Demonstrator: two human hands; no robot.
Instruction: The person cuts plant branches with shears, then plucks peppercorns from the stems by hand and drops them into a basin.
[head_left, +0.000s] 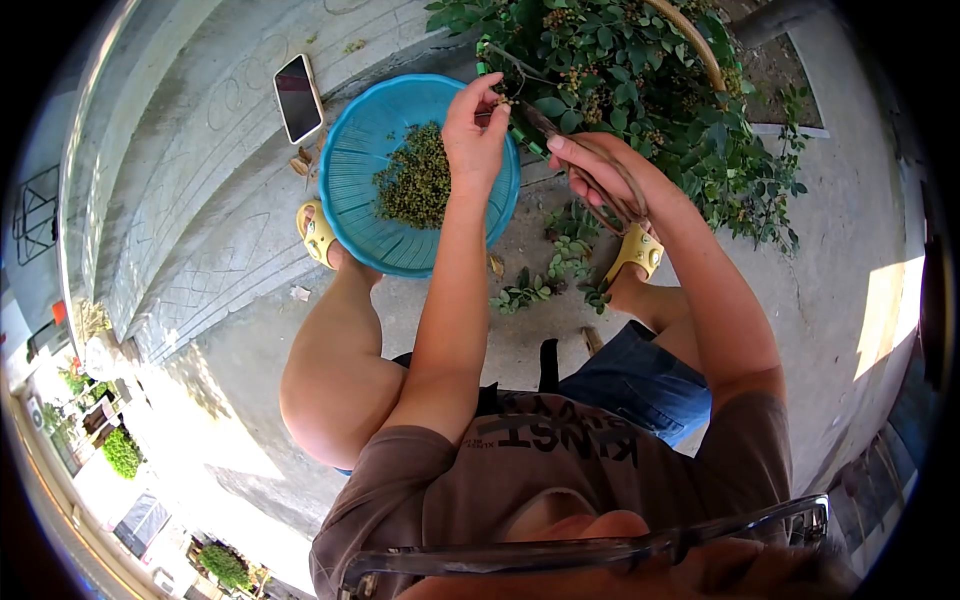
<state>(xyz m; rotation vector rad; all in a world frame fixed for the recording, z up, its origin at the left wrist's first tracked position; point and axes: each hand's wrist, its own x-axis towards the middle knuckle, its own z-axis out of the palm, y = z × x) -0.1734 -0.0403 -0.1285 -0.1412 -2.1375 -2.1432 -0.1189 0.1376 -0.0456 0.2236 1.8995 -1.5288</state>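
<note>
My left hand (474,135) is above the right side of a blue slatted plastic basin (350,190), its thumb and fingers closed on a small cluster of berries (506,101) at a twig. Inside the basin lies a heap of tiny green-brown berries (415,180). My right hand (592,165) is wrapped round a brown woody stem (630,185), which bends in a loop by the wrist. The stem's thicker end points up left, close to my left fingertips. Leafy branches (640,80) with berry clusters lie just beyond both hands.
A phone (297,98) lies on the concrete left of the basin. A tan curved handle (692,40) rises among the leaves. Cut leafy sprigs (545,285) lie on the ground between my feet in yellow clogs (637,254). Concrete steps (200,180) run along the left.
</note>
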